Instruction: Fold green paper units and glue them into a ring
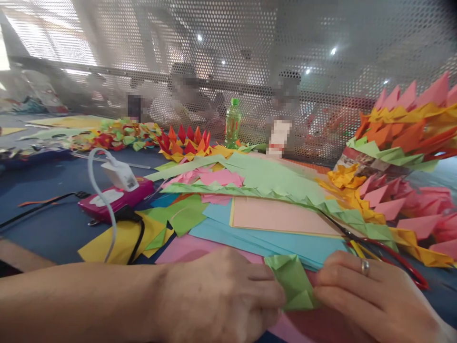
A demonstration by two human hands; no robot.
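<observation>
1. Centre near edge, and here's the action: a small green folded paper (293, 283) sits between both hands, low over pink paper (203, 247), its creases plain to see.
2. The left hand (228, 300) comes in across the near side, fingers drawn narrow and gripping the green piece by its left edge.
3. Opposite, the right hand (371, 297), wearing a silver ring (364, 267), has its fingers bunched close, pinching the right edge.
4. Just beyond that right hand lie scissors (350, 234), red handles toward the near right, blades pointing far left.
5. Straight ahead of the hands, blue sheets (214, 221) spread out with a pale pink sheet (278, 216) on top; farther back runs a pale green strip with a zigzag edge (250, 191).
6. Over to the left, a magenta power strip (100, 206) carries a white charger (119, 174), with yellow paper (102, 245) on its near side.
7. Far right, a layered stack of folded paper points (400, 136) rises high in pink, yellow, orange and green.
8. Far centre: a red and orange pointed paper ring (183, 140), a green bottle (233, 125) right of it, and a perforated metal panel (232, 43) behind.
</observation>
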